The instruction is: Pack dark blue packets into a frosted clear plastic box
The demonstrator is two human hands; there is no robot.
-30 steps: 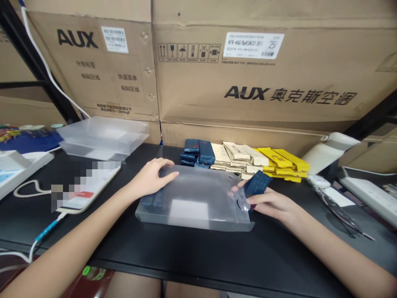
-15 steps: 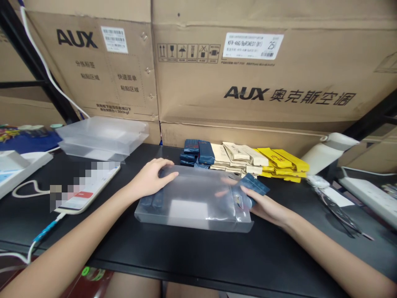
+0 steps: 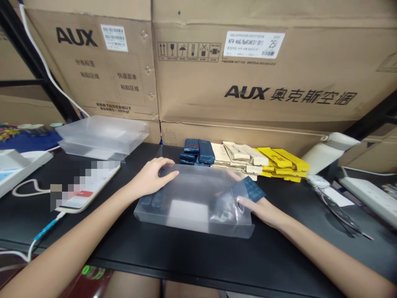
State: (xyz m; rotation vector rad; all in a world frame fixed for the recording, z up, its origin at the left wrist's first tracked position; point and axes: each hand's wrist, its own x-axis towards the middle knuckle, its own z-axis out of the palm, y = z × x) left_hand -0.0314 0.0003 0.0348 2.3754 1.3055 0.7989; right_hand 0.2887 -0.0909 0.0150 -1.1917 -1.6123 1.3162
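Note:
A frosted clear plastic box [image 3: 192, 186] lies on the black table, with dark blue packets [image 3: 153, 199] showing through its left end. My left hand [image 3: 156, 176] grips the box's upper left edge, thumb on top. At the open right end, my right hand [image 3: 256, 207] holds a dark blue packet [image 3: 254, 189] partly inside the box; its thumb is outside near the rim and some fingers show blurred through the plastic.
Behind the box stand stacks of blue packets [image 3: 206, 152], cream packets [image 3: 237, 152] and yellow packets [image 3: 281, 159]. More plastic boxes [image 3: 102, 134] and a phone [image 3: 89, 190] are left; a white bottle [image 3: 325, 153] and glasses [image 3: 338, 213] are right.
My right hand has moved slightly left and down, taking the blue packet further into the box. The box's right end has shifted a little downward. My left hand has stayed in place.

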